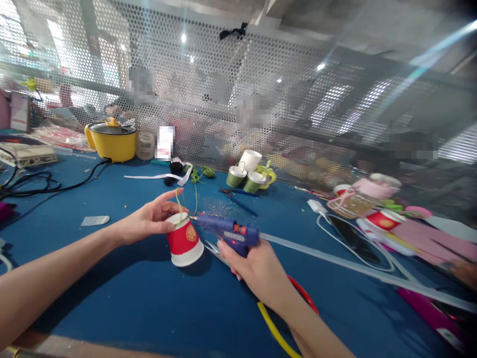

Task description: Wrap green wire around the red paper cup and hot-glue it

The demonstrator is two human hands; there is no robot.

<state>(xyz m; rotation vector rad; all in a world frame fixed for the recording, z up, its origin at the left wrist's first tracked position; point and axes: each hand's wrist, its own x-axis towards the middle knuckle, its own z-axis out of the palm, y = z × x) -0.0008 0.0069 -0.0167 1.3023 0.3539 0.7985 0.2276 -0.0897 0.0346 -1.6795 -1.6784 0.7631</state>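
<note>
Yellow pot (112,141), green cups (244,179), black phone (352,238), pink basket (354,204) on blue table (130,293).

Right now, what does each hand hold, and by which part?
The left hand grips the upturned red paper cup near its base, beside a green cord. The right hand holds the blue glue gun by its handle.

No legible text; gold round emblem (191,232) on red paper cup (182,244), white label (234,237) on glue gun (223,228) both unreadable
</note>
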